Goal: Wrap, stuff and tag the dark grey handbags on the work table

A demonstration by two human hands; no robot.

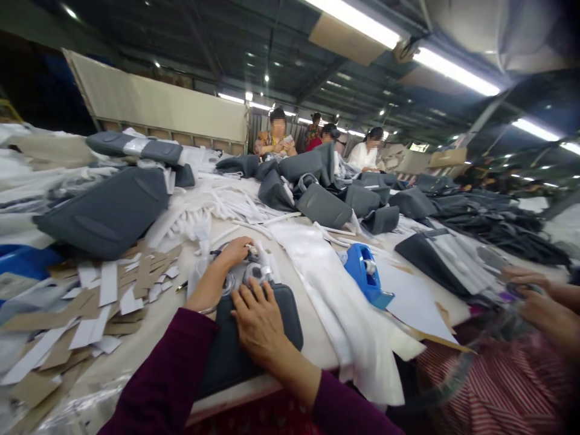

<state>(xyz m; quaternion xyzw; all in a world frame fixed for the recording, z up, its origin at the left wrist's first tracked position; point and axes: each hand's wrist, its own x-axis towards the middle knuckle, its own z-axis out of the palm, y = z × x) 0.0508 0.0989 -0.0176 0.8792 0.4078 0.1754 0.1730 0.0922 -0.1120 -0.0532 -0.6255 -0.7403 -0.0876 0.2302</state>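
Pressing grey case [235, 356] with flat right hand [258, 320], left hand [233, 251] curled.

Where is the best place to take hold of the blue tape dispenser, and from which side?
Pinch the blue tape dispenser across its flat side walls near the roll, probably coming from above: it stands upright on the table, nothing lying over it.

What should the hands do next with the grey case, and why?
Probably slide the clear plastic onto the grey case with the left hand: the right hand lies flat on the case, and the left hand touches the plastic at its far end.
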